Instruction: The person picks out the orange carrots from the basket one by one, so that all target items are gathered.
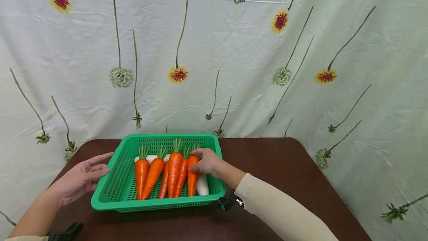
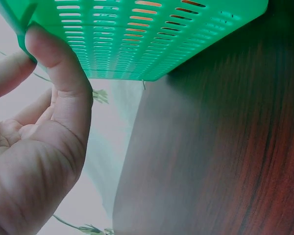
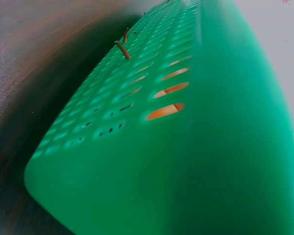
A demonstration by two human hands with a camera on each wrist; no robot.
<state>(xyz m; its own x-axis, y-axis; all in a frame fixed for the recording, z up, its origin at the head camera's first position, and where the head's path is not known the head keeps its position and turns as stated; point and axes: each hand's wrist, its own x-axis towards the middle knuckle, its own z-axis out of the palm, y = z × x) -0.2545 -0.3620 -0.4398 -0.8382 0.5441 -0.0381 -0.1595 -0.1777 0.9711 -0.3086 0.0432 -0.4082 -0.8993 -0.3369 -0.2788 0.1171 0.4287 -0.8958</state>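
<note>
On the table stands a green plastic basket with slotted walls. Several orange carrots with green tops lie side by side in it. My left hand is at the basket's left rim; in the left wrist view its thumb and a finger pinch the rim's edge. Over the basket's right side, my right hand holds the rightmost carrot between thumb and fingers. A white radish lies beside that carrot. The right wrist view shows the basket's outer wall, not the hand.
Another white, rounded piece lies behind the carrots, partly hidden. The dark brown wooden table extends to the right of the basket. A white cloth with printed flowers hangs behind the table.
</note>
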